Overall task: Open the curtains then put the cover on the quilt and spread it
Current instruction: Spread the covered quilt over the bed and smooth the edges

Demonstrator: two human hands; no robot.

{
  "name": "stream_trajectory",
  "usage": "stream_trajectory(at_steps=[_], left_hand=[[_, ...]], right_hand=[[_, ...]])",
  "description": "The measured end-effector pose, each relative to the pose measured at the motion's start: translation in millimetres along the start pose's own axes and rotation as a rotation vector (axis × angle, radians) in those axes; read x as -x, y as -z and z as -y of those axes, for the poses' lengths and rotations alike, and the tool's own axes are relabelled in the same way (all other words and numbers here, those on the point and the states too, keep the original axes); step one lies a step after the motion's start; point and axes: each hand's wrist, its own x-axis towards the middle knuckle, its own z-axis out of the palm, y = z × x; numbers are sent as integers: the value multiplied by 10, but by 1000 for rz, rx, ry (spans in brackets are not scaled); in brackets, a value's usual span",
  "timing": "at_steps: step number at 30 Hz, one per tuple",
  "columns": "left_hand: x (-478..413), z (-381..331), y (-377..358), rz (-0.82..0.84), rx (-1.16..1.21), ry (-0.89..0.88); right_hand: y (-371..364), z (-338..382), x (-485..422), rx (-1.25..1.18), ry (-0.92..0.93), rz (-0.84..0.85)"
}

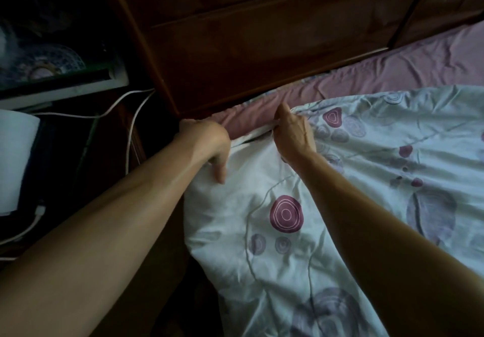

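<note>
Only the head view is on hand, looking down at the corner of a bed beside a dark wooden headboard (262, 43). Both arms reach forward to the top edge of the cover (285, 213), a pale fabric printed with plum rings, which lies over the pink sheet (419, 67) with its near corner hanging off the side of the bed. The left hand (207, 143) has its fingers curled over that corner edge, gripping the fabric, with the thumb pointing down on the white cloth. The right hand (293, 132) pinches the same edge a little further along, just beside the left, where a dark slit of an opening shows between them. Whether the quilt is fully inside cannot be told; the cover looks filled and puffy, so my judgement is that the corner is being seated or the edge closed before spreading.

Risk from here lies mostly at this corner. If the filling is not caught together with the cloth in the grip, a shake or pull would likely drag the cover alone and leave the inside bunched. A hard tug toward the headboard could also rumple the sheet beneath. Left of the bed, white cables (131, 116) trail over a dim bedside stand (65, 88), near enough that a swung corner might snag them.
</note>
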Motion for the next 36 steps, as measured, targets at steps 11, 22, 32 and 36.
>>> stream_trajectory(at_steps=[11,22,32,36], left_hand=[[-116,-206,-495,-526,-124,65],[59,-198,-568,-301,-228,-106],[-204,240,-308,-469,-58,86],[-345,184,-586,-495,180,95]], right_hand=[[-137,188,-12,126,131,265],[-242,254,-27,106,105,208],[-261,323,5,106,13,152],[-227,345,5,80,6,103]])
